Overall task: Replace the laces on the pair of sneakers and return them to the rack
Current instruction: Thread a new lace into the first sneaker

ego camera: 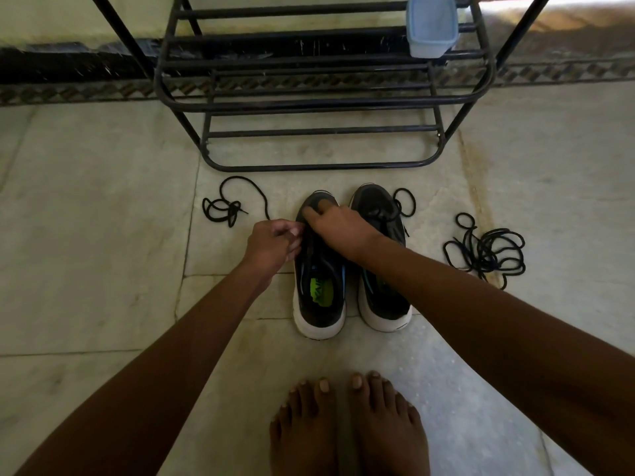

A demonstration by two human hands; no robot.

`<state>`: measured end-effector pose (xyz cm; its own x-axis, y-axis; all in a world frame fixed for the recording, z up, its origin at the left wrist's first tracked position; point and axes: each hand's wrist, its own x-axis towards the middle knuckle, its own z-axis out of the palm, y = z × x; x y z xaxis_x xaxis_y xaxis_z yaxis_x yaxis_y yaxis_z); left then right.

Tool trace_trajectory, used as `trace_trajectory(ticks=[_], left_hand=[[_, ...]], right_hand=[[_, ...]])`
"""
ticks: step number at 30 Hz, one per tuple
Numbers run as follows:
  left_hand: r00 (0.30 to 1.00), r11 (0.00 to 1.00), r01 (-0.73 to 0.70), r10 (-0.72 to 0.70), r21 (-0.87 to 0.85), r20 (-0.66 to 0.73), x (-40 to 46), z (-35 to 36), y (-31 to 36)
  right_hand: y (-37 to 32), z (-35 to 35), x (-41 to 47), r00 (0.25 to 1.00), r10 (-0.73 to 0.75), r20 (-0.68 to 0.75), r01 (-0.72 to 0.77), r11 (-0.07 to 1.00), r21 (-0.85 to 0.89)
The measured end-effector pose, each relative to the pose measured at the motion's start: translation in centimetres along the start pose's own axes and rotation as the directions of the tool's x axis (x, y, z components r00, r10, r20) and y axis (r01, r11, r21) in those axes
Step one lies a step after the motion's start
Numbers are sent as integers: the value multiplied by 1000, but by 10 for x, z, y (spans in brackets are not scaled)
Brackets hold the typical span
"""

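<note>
My two sneakers stand side by side on the floor (103,235), toes pointing at the rack (323,104). The rack is black metal and stands just past the toes. A blue plastic box (432,25) sits on one of its upper bars, on the right.

My left hand (271,243) is at the left edge of the left sneaker (319,286). Its fingers (292,231) are curled and pinch the end of a black lace (240,197). That lace runs up and away from my hand, loops round, and ends in a small bundle on the floor to the left of the shoes.

My right hand (335,226) rests on the front of the same sneaker. Its fingers are bent and press down on the toe part, holding the shoe. I cannot tell if they also pinch a bit of lace there.

Inside the left sneaker I see a bright green patch on the insole. The right sneaker (381,269) has a loose lace (403,201) at its front, with loops hanging over its right side.

Another lace (488,249) lies in a messy pile on the floor, to the right of the shoes and apart from them.

My bare feet (347,427) are at the bottom, close together, behind the heels of the sneakers.
</note>
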<state>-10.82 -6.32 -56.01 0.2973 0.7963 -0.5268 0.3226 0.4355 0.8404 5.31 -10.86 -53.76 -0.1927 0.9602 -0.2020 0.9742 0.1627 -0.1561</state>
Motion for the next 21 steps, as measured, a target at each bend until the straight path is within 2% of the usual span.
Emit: trace_trajectory(ticks=[4, 7, 11, 13, 15, 18, 21], left_hand=[[998, 997, -46, 48, 56, -29, 0, 2, 3], [984, 980, -104, 125, 168, -124, 4, 7, 0], [960, 953, -112, 177, 283, -216, 5, 11, -1], [943, 901, -121, 236, 417, -235, 5, 13, 0], [929, 830, -143, 301, 540, -217, 2, 16, 4], [933, 767, -158, 322, 622, -161, -1, 20, 9], [943, 783, -159, 300, 602, -141, 5, 18, 2]], right_hand=[[2, -1, 1, 1000, -14, 0, 14, 1000, 11], [3, 0, 1, 1000, -1, -16, 2, 999, 47], [5, 2, 1, 997, 46, -62, -40, 993, 108], [6, 2, 1, 994, 71, -83, -59, 988, 143], [5, 1, 1, 992, 96, -87, -78, 979, 188], [-1, -4, -2, 984, 157, -80, -130, 953, 274], [-8, -5, -6, 968, 245, -44, -229, 945, 236]])
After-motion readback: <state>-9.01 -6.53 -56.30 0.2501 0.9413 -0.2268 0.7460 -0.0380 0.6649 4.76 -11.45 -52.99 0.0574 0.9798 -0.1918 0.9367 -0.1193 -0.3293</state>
